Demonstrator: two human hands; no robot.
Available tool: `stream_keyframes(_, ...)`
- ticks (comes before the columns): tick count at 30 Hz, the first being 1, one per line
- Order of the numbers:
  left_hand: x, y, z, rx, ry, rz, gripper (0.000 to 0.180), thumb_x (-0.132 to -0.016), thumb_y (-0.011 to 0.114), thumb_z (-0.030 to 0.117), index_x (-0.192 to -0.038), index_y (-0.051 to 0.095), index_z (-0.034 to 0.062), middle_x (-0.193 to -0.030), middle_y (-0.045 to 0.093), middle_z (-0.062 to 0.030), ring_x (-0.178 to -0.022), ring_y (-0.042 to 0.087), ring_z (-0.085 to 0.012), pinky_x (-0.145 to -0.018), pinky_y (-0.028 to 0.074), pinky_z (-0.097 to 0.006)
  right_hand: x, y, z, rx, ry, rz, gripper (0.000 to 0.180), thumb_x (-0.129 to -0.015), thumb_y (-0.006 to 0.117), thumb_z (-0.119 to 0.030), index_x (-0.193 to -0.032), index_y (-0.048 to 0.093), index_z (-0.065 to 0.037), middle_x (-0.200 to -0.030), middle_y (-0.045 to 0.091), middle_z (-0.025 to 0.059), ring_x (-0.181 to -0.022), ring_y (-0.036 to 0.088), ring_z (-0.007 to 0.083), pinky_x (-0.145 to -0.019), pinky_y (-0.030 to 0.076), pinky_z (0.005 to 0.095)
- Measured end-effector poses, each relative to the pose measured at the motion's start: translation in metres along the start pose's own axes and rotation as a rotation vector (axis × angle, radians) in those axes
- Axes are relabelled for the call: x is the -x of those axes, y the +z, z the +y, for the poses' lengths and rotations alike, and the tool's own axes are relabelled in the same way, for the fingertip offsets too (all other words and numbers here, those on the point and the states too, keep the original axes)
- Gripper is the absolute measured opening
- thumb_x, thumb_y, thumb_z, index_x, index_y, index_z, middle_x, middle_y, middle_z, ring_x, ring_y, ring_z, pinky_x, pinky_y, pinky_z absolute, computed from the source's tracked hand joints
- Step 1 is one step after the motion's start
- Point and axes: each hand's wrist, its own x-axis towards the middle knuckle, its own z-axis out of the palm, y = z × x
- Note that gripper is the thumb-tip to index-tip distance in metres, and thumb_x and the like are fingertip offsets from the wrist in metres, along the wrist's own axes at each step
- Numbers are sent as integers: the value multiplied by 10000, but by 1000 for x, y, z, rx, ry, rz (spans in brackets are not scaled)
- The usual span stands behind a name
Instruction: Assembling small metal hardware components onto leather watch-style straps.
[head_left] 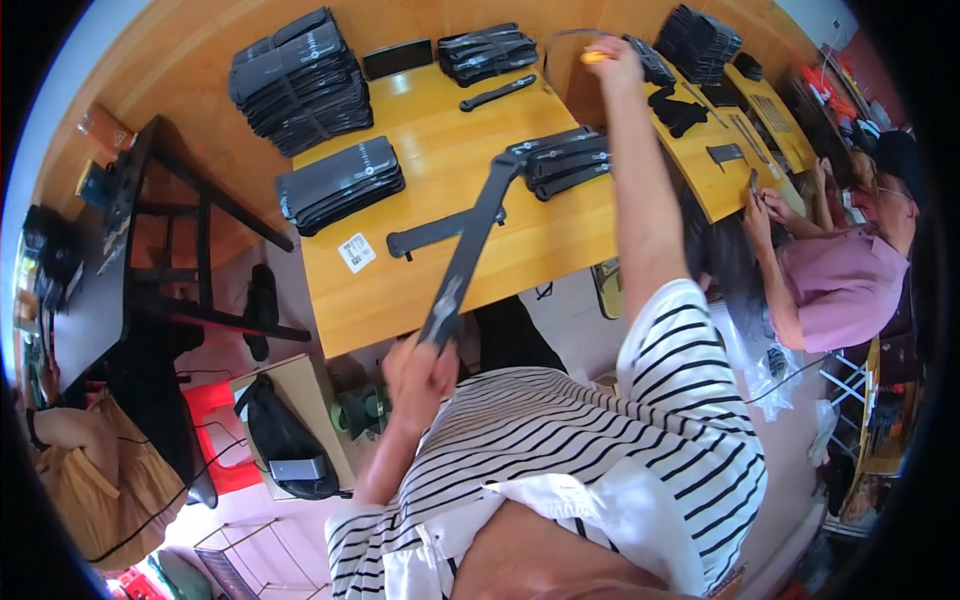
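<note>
My left hand [418,375] is closed round the lower end of a long black strap [468,250], near the front edge of the yellow table. The strap slants up and away, its far end beside a pile of black straps [560,160]. Under it, another black strap [430,234] lies flat on the table. My right arm reaches far forward, and my right hand [615,62] is closed on a small orange-yellow object [594,57], mostly hidden in the fingers. A thin dark cord [570,34] curves beside that hand.
On the yellow table [400,300] stand a tall stack of black straps [300,85], a lower stack [340,185] and a white label [356,252]. A dark stool [205,215] is at left. Co-workers sit at the right, one in a pink shirt [840,280].
</note>
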Motion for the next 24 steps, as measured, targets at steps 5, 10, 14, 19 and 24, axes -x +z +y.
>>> stream_keyframes(5,16,-82,-38,116,172,351,329,-923,393,272,-664,415,70,-524,375,-19,-411,363,-113,-398,319,-224,23,25,-63,303,42,-93,267,-818,488,-30,-606,345,-108,-517,330,-18,-416,292,71,-394,250,199)
stream_keyframes(10,-3,-109,-55,69,99,393,301,-927,430,287,-724,464,67,-565,421,-6,-451,420,-102,-421,331,-220,102,37,-48,895,67,-223,263,-872,558,-212,-669,456,-81,-580,466,7,-403,355,68,-380,276,194)
stream_keyframes(14,-25,-123,-84,110,-138,444,309,-922,460,321,-773,526,60,-582,473,6,-471,485,-104,-422,354,-207,164,29,-19,1371,-175,-132,248,-873,571,-245,-705,519,-70,-568,513,11,-392,391,49,-366,278,181)
stream_keyframes(19,-24,-125,-99,45,-250,466,408,-914,458,409,-758,563,48,-581,534,-16,-453,541,-120,-406,405,-190,198,4,-5,1621,-269,-200,144,-854,612,-211,-827,606,-69,-570,548,-19,-400,419,15,-361,270,145)
stream_keyframes(24,-16,-128,-100,78,-423,468,557,-899,382,538,-765,575,33,-609,575,-48,-472,569,-134,-421,428,-197,217,-11,-7,1530,-234,-115,102,-843,623,-176,-845,626,-74,-590,554,-27,-430,431,9,-385,275,134)
